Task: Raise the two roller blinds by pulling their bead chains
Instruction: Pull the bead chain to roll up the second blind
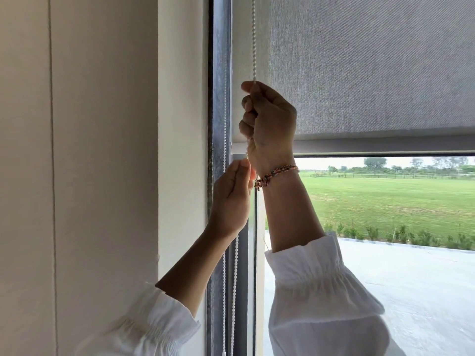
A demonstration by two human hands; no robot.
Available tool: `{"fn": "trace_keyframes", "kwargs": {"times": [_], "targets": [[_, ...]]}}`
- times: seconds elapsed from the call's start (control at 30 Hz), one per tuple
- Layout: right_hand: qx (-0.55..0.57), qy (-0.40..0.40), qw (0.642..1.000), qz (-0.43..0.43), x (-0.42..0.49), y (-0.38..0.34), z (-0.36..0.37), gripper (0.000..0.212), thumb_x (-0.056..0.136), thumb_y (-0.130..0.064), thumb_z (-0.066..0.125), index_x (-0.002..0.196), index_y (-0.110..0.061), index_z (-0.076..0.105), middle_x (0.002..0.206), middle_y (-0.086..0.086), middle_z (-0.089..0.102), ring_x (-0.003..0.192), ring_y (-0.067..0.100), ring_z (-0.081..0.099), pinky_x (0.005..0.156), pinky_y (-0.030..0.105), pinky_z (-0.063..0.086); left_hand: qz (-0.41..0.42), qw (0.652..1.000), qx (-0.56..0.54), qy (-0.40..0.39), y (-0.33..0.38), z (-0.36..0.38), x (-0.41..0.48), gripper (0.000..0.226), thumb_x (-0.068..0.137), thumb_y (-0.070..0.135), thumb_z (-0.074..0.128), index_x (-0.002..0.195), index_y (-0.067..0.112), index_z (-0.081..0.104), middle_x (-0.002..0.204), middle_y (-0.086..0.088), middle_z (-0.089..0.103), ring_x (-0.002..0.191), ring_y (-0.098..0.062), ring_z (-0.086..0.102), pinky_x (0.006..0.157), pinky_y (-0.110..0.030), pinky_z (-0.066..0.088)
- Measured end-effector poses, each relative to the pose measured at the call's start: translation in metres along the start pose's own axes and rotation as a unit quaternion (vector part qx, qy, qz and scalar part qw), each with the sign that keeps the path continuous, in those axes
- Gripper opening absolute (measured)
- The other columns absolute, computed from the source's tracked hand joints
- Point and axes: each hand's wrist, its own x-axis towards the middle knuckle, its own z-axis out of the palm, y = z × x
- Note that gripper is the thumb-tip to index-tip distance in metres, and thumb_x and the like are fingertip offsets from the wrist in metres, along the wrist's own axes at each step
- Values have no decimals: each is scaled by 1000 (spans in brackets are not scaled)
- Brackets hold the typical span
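Observation:
A grey roller blind (372,65) covers the upper part of the window, its bottom bar (385,147) a little below mid-height. A white bead chain (254,39) hangs down its left edge. My right hand (270,124), with a braided bracelet at the wrist, is fisted around this chain. Just below it, my left hand (231,199) pinches the same chain between thumb and fingers. The chain carries on downward (234,283) beneath my left wrist. A second strand (225,98) runs along the dark window frame. Only one blind is in view.
A white wall (102,150) fills the left half, meeting the dark window frame (218,60). Through the glass below the blind lie a paved strip (411,278) and a green lawn (385,201). White gathered sleeves cover both forearms.

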Motion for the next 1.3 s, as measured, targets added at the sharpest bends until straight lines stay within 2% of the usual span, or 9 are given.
{"fn": "trace_keyframes", "kwargs": {"times": [0.33, 1.1, 1.3], "targets": [[12, -4, 1000, -18, -5, -4, 0, 28, 92, 1, 41, 74, -8, 60, 58, 5, 34, 31, -1, 25, 30, 12, 21, -3, 1000, -3, 10, 2, 4, -3, 39, 83, 27, 36, 47, 36, 49, 38, 11, 38, 37, -3, 27, 49, -29, 18], [-9, 6, 1000, 22, -4, 10, 1, 25, 92, 0, 44, 76, -9, 61, 59, 5, 39, 33, 1, 28, 31, 14, 23, -8, 1000, 7, 11, -8, -5, -5, 39, 85, 28, 34, 50, 38, 50, 41, 14, 40, 40, -3, 30, 50, -27, 20], [-20, 19, 999, 34, -2, 17, -5, 22, 92, 0, 47, 80, -11, 62, 61, 6, 53, 41, 6, 39, 38, 17, 32, -16, 1000, -7, -3, -12, -7, -4, 30, 87, 31, 37, 58, 29, 43, 44, 14, 34, 44, -3, 25, 45, -22, 20]]}}
